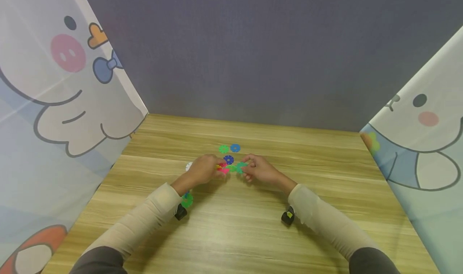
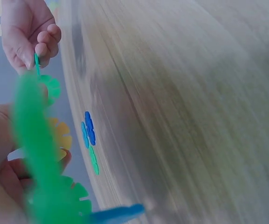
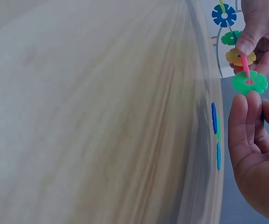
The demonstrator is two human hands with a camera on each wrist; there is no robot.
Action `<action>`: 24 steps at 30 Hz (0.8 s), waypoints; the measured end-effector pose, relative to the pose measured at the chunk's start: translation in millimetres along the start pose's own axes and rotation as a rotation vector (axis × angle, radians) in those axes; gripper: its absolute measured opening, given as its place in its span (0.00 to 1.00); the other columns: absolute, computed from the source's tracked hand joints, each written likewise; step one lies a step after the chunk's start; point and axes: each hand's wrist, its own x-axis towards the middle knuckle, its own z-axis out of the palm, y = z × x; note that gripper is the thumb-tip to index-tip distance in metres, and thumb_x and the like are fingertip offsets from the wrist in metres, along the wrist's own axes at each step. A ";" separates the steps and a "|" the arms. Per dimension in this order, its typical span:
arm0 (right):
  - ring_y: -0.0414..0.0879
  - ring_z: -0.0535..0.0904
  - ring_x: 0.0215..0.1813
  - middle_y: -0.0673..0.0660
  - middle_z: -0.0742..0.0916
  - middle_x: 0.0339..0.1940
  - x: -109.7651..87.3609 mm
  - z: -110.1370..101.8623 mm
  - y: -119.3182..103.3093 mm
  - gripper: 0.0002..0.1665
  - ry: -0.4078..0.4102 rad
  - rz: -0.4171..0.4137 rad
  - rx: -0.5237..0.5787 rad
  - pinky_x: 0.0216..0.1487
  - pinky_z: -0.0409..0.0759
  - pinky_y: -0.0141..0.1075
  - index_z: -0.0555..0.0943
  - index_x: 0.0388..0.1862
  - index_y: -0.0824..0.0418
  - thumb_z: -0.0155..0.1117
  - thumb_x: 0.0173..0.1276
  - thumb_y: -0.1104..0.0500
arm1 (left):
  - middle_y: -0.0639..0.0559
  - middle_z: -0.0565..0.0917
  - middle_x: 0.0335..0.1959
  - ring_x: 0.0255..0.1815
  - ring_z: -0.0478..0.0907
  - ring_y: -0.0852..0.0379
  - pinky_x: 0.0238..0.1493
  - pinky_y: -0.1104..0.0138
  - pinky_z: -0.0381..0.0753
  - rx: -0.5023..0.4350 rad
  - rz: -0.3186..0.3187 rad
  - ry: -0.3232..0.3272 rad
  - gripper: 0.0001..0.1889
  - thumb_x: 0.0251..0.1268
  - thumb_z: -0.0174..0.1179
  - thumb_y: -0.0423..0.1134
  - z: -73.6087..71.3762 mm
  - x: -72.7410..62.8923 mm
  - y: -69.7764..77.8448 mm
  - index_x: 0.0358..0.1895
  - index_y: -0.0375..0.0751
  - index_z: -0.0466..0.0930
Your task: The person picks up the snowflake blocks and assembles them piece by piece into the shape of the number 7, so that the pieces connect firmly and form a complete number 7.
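Observation:
A chain of slotted plastic flower discs runs through my left hand (image 1: pixel 204 168), whose thumb and fingers pinch it near a yellow disc (image 3: pixel 239 57). Beyond that, a pink disc (image 3: pixel 245 66) meets a green disc (image 3: pixel 250 84). My right hand (image 1: pixel 263 169) pinches a teal-green disc (image 1: pixel 241 168) at that end; in the left wrist view it stands edge-on against the green one. Whether those two are slotted together, I cannot tell. Toward the left wrist, the chain carries a blue disc (image 3: pixel 224 16) and a larger-looking green disc (image 1: pixel 187 200).
On the wooden table (image 1: pixel 231 234), just past the hands, lie a loose green disc (image 1: pixel 224 149), a blue disc (image 1: pixel 235 148) and a dark blue disc (image 1: pixel 228 160). A white disc (image 1: pixel 188 166) shows beside the left hand. A grey wall (image 1: pixel 231 57) rises behind.

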 end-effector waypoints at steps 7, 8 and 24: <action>0.42 0.83 0.28 0.66 0.87 0.34 -1.7 7.5 1.2 0.21 0.037 0.030 0.106 0.36 0.89 0.35 0.68 0.64 0.71 0.58 0.76 0.67 | 0.47 0.90 0.49 0.50 0.88 0.48 0.52 0.58 0.88 -0.002 0.006 0.006 0.27 0.54 0.76 0.50 0.2 -0.2 1.0 0.57 0.43 0.86; 0.42 0.83 0.29 0.66 0.87 0.34 -2.0 8.5 1.2 0.21 0.043 0.034 0.116 0.36 0.89 0.35 0.68 0.64 0.70 0.58 0.77 0.67 | 0.47 0.91 0.49 0.49 0.88 0.48 0.52 0.58 0.88 -0.002 0.012 0.011 0.27 0.54 0.76 0.49 0.3 -0.3 1.3 0.57 0.43 0.86; 0.42 0.83 0.29 0.59 0.86 0.31 -3.4 14.2 -1.4 0.17 0.095 0.036 0.203 0.36 0.88 0.33 0.67 0.61 0.69 0.56 0.77 0.68 | 0.40 0.90 0.48 0.48 0.86 0.45 0.57 0.56 0.87 -0.014 0.088 0.031 0.26 0.61 0.71 0.44 3.2 1.9 8.9 0.59 0.32 0.83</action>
